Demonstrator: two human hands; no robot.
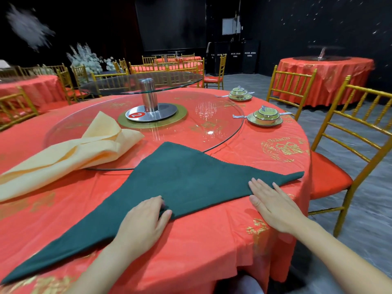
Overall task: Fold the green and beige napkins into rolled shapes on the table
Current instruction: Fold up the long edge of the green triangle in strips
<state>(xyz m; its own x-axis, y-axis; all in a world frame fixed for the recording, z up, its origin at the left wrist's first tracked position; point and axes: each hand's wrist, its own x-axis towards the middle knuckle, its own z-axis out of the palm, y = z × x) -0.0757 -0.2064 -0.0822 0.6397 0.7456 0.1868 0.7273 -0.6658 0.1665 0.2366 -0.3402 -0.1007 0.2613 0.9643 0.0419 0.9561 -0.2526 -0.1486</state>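
A dark green napkin [176,179] lies flat on the red tablecloth, folded into a wide triangle with its long edge towards me. My left hand [146,219] sits at the middle of that near edge, fingers curled over the cloth and thumb at its fold. My right hand [273,202] lies flat with straight fingers, fingertips on the napkin near its right corner. A beige napkin [70,153] lies loosely crumpled to the left, partly on the glass turntable.
A glass turntable [212,128] with a steel stand [150,100] fills the table's middle. Two place settings of bowls on plates [265,118] stand at the far right. A gold chair with a red seat [331,177] is at the table's right edge.
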